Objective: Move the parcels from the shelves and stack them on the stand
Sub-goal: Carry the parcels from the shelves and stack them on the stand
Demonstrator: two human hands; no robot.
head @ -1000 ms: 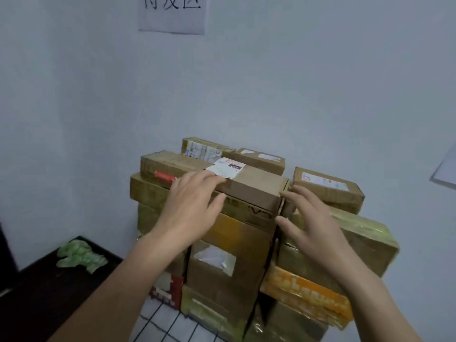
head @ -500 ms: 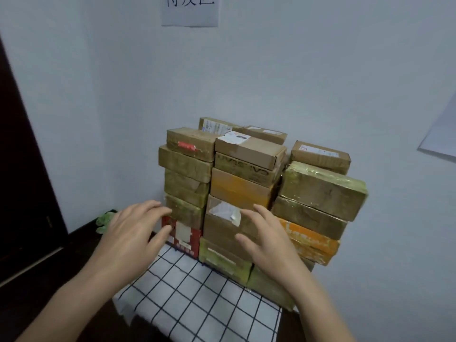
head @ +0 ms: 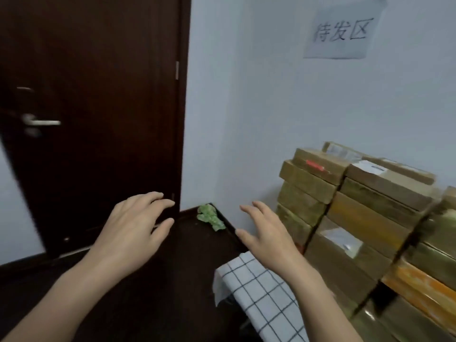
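The pile of parcels (head: 370, 218) fills the right side of the view. The parcels are brown and yellow-brown boxes. They sit one on top of another in rows, close to the white wall (head: 246, 119). One box at the top of the pile has a white label (head: 370, 168). The box just left of it has a red mark (head: 314, 165). Low down on the right of the pile there is an orange box (head: 419, 287). At the foot of the pile, on its left side, lies a white cloth with black lines in squares (head: 261, 292). Its edge hangs down.

The right hand (head: 269, 233) is in the air just left of the pile, over the cloth. Its fingers are straight and spread apart, and it holds nothing. The left hand (head: 133, 228) is farther left, well apart from the pile. Its fingers are spread and a little bent, and it holds nothing too.

A crumpled green thing (head: 211, 217) lies left of the pile on a dark surface (head: 192, 262), near the wall. Far left of the pile stands a dark brown door (head: 98, 95) with a silver handle (head: 43, 122). High above the pile a sheet of paper (head: 343, 33) with writing is stuck on the wall
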